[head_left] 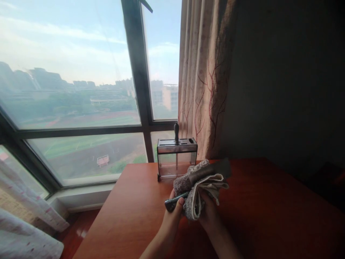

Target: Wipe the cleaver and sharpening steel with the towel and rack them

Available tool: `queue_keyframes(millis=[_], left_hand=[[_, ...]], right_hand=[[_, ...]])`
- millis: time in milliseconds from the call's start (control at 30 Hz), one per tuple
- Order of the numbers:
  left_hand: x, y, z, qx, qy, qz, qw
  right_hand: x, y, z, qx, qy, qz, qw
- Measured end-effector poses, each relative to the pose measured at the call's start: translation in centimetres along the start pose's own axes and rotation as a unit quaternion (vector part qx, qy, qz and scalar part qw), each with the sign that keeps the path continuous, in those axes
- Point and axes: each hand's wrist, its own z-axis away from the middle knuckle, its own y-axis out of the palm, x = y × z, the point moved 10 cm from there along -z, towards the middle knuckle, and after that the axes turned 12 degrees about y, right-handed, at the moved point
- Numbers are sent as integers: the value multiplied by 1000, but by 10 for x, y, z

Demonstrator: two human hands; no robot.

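Note:
My left hand [173,213] is closed around the dark handle of a kitchen knife [211,172], thumb on top. Its broad grey blade points up and to the right, above the table. A grey and cream towel [194,198] is folded about the blade, and part of the blade shows between its folds. My right hand [209,210] grips the towel from below on the right, its fingers mostly hidden by the cloth. Just beyond the towel stands a clear-sided knife block [167,162] with a slotted top. One dark-handled tool [176,132] stands upright in it.
The reddish-brown wooden table [129,212] spreads out beneath my hands, its left edge slanting toward me. Behind it are a large window [81,131] and a patterned curtain [202,79]. Another light curtain [29,230] hangs at lower left. A dark wall fills the right.

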Motion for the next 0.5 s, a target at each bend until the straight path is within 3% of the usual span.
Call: queue_keyframes(millis=[267,500], left_hand=[[-22,8,-1,13,-29,122,992],[-38,-3,-8,-33,-10,118,992]], right_hand=[[12,8,10,21,-34,-8,999],[36,11,16,54,-69,23,996]])
